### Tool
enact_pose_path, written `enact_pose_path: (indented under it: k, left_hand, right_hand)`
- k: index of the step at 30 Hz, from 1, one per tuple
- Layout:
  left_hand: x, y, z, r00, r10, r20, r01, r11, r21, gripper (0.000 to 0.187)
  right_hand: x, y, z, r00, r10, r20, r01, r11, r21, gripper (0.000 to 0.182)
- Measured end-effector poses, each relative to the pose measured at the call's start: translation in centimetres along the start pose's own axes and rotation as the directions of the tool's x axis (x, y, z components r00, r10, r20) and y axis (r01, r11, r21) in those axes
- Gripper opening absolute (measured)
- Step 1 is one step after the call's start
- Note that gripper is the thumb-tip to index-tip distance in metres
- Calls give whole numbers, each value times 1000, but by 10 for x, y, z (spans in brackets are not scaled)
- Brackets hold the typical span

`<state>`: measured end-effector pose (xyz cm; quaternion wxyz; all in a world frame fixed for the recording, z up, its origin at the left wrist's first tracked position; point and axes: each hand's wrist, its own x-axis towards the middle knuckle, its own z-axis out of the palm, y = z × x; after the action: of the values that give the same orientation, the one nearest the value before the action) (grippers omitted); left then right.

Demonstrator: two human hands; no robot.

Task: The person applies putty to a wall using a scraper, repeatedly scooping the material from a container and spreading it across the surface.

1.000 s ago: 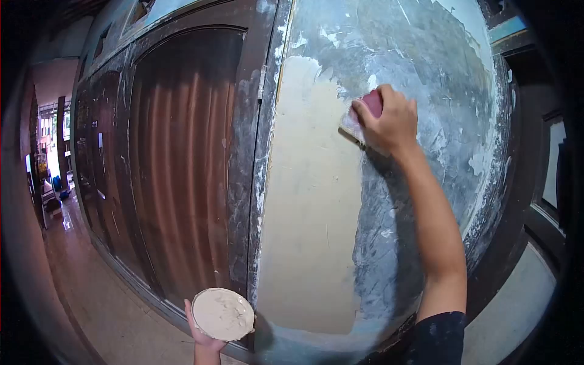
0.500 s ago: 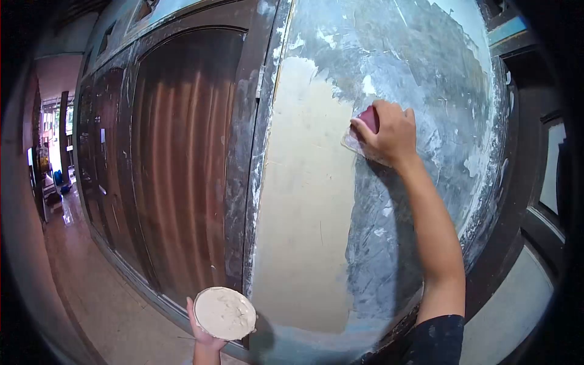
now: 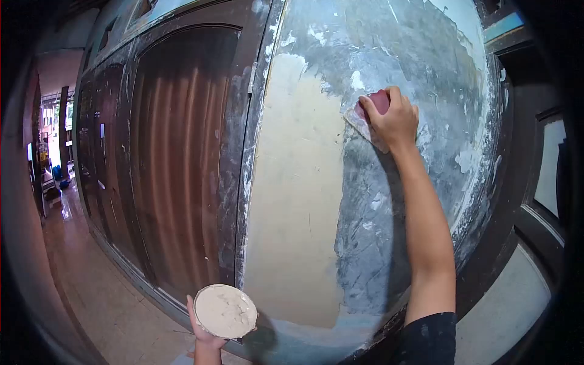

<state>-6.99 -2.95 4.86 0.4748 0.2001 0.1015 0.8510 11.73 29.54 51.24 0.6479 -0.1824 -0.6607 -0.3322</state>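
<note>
My right hand (image 3: 398, 121) is raised to the wall, with fingers and thumb wrapped round the reddish grip of a putty spreader (image 3: 377, 102). The spreader's pale, smeared blade is tilted, near or against the wall; contact is hard to tell. Left of it lies a smooth band of cream putty (image 3: 295, 194), with an uneven right edge against the patchy grey wall (image 3: 371, 219). Low in the view, my left hand (image 3: 204, 331) holds up a round bowl (image 3: 255, 313) from below and the side. Cream putty (image 3: 219, 310) fills it, its surface gouged on the right.
A dark wooden door frame with a brown curtain behind its glass (image 3: 176, 176) borders the wall on the left. To the right stands dark woodwork with pale panels (image 3: 508, 304). A tiled floor (image 3: 79, 255) runs to a bright opening at far left.
My right hand and the spreader have moved slightly up and right relative to the putty band, and the blade is tilted differently. The view has shifted slightly. My left hand still holds the bowl.
</note>
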Motion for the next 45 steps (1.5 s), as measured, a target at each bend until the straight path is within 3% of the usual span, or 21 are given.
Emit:
enact_pose_path:
  k: [1, 5, 8, 9, 13, 15, 17, 19, 23, 25, 27, 29, 31, 34, 35, 36, 37, 39, 42, 44, 45]
  left_hand:
    - [-2, -4, -3, 989, 73, -127, -77, 997, -29, 96]
    - [-11, -16, -6, 994, 53, -91, -58, 997, -57, 95]
    - [-17, -24, -8, 995, 5, -102, -14, 996, -87, 97]
    - [-22, -22, 8, 998, -54, 25, 56, 997, -61, 100]
    - [-31, -33, 8, 999, -54, -2, 54, 994, -96, 103]
    - [-35, -38, 7, 997, -69, 25, 71, 994, -78, 103]
    - [-38, -46, -4, 996, -30, -82, 18, 989, -144, 102]
    - [-45, -45, 6, 999, -35, 4, 35, 999, -29, 101]
    - [-50, -52, 0, 981, -36, -188, -34, 934, -355, 103]
    - [-50, -51, 7, 999, -31, -17, 30, 996, -89, 103]
    - [-52, -49, 19, 996, -60, 65, 64, 996, -57, 105]
    - [-48, -55, -1, 995, -29, -90, 15, 988, -155, 105]
    - [-48, -51, 11, 999, -51, -14, 49, 989, -142, 106]
    - [-41, -45, 26, 989, -108, 104, 123, 980, -155, 106]
    - [-38, -45, 26, 988, -125, 87, 140, 971, -196, 106]
    - [-34, -46, 24, 988, -130, 85, 144, 970, -195, 106]
    - [-30, -47, 23, 981, -155, 115, 178, 957, -228, 109]
    - [-24, -44, 35, 957, -178, 230, 225, 954, -198, 110]
    - [-25, -39, 43, 951, -207, 231, 274, 910, -312, 105]
    - [-23, -36, 38, 971, -241, 10, 193, 755, -627, 102]
    - [-24, -39, 33, 975, -179, 128, 196, 971, -136, 95]
  right_hand:
    - [0, 1, 0, 1000, -5, 4, 5, 1000, 26, 51]
    - [-16, -7, -2, 977, -195, 87, 196, 981, 0, 52]
    - [0, 1, 4, 998, 29, -54, -28, 1000, 13, 53]
    - [-3, 1, 3, 998, 30, -50, -29, 999, 15, 53]
    - [-17, -7, -1, 974, -185, 128, 178, 982, 69, 54]
    - [-15, -8, 0, 991, -103, 86, 108, 993, -52, 55]
    - [-4, -8, 0, 1000, -7, 27, 7, 1000, -14, 55]
    - [-2, -6, 0, 997, 56, 54, -61, 994, 95, 55]
    - [-21, -10, 0, 954, -232, 189, 232, 972, 19, 56]
    - [-12, -4, 1, 996, -33, 79, 36, 999, -34, 58]
    - [-2, -1, -7, 979, 193, 71, -192, 981, -21, 62]
    - [-7, -9, -16, 952, 307, 19, -306, 941, 143, 62]
    - [-30, -35, -41, 938, 303, 168, -346, 852, 393, 55]
    - [-114, -89, -81, 807, 98, 583, -517, 594, 616, 40]
    - [-148, -110, -93, 587, 46, 808, -734, 453, 507, 42]
    - [-174, -127, -111, 521, -49, 852, -654, 618, 436, 43]
    - [-217, -140, -107, 466, -98, 879, -759, 467, 454, 43]
    - [-263, -163, -117, 233, -116, 966, -880, 398, 259, 44]
    - [-327, -171, -106, 189, -67, 980, -915, 349, 201, 42]
    - [-344, -173, -107, 76, 2, 997, -958, 277, 73, 44]
    - [-357, -171, -105, 74, 11, 997, -960, 273, 69, 44]
